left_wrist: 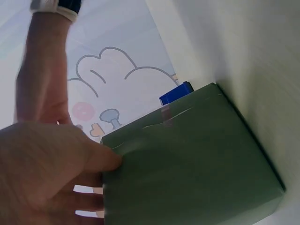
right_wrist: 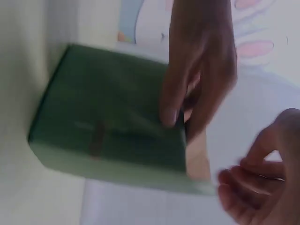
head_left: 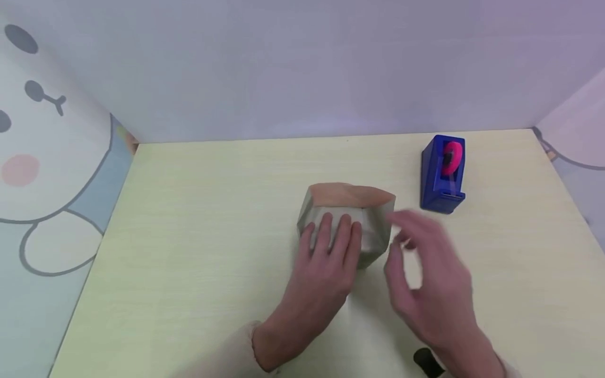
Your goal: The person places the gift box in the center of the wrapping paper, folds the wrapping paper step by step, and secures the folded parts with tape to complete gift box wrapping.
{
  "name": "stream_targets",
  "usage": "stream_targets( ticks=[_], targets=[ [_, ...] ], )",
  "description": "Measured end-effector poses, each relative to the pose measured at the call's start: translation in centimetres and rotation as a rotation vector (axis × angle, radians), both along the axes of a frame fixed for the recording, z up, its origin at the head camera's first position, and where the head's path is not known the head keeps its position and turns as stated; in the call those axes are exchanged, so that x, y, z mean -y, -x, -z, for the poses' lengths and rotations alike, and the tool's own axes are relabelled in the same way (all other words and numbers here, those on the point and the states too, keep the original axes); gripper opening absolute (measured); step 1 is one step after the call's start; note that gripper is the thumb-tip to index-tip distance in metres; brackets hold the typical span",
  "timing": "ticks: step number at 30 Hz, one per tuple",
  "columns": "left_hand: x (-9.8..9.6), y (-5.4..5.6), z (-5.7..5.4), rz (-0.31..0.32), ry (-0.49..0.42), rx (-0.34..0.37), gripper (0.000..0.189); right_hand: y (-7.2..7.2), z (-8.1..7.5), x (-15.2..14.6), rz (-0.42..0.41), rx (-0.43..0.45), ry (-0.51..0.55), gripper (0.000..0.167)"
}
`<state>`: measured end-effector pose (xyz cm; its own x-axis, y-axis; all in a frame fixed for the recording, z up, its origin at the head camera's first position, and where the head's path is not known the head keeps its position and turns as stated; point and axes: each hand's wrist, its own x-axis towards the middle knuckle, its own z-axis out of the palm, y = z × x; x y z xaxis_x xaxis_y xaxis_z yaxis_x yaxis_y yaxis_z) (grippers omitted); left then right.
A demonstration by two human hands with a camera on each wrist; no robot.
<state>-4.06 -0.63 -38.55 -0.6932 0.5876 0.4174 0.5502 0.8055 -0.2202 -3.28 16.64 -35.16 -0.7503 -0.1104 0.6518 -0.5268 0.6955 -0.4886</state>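
A box wrapped in grey-green paper [head_left: 373, 231] sits on the table, with a tan strip [head_left: 345, 195] along the far side of its top. My left hand [head_left: 326, 268] holds it, fingers stretched over the top and thumb against the near face, as the left wrist view shows. A short piece of tape [left_wrist: 167, 115] crosses a paper seam on that face. At the box's right edge is my right hand [head_left: 435, 278], blurred, its fingers bent and thumb apart from the index finger. In the right wrist view its fingertips [right_wrist: 225, 178] come near a pointed paper corner [right_wrist: 206, 188].
A blue tape dispenser [head_left: 432, 173] with a pink core stands at the back right of the pale wooden table [head_left: 198, 220]. Behind the table rises a plain light wall [head_left: 302, 68]. Cartoon-printed panels [head_left: 52, 157] flank it.
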Motion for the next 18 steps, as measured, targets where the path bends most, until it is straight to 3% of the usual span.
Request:
stream_targets(
  ticks=[2, 5, 9, 12, 18],
  targets=[
    [0.0, -0.1, -0.1, -0.003, 0.011, 0.015, 0.041, -1.0, 0.2, 0.4, -0.007, 0.064, -0.182, 0.043],
    [0.1, -0.1, -0.2, -0.008, 0.014, 0.025, 0.042, -1.8, 0.6, 1.1, 0.029, 0.283, -0.411, 0.051],
    [0.1, -0.1, -0.1, -0.005, -0.006, 0.027, 0.042, -1.9, 1.0, 1.5, 0.105, 0.475, -0.522, 0.065],
    [0.1, -0.2, 0.0, 0.001, -0.011, 0.027, 0.044, -1.8, 1.1, 1.6, 0.118, 0.510, -0.543, 0.067],
    [0.1, -0.1, -0.2, 0.025, -0.010, 0.032, 0.045, -1.8, 1.3, 1.8, 0.132, 0.475, -0.538, 0.074]
  ],
)
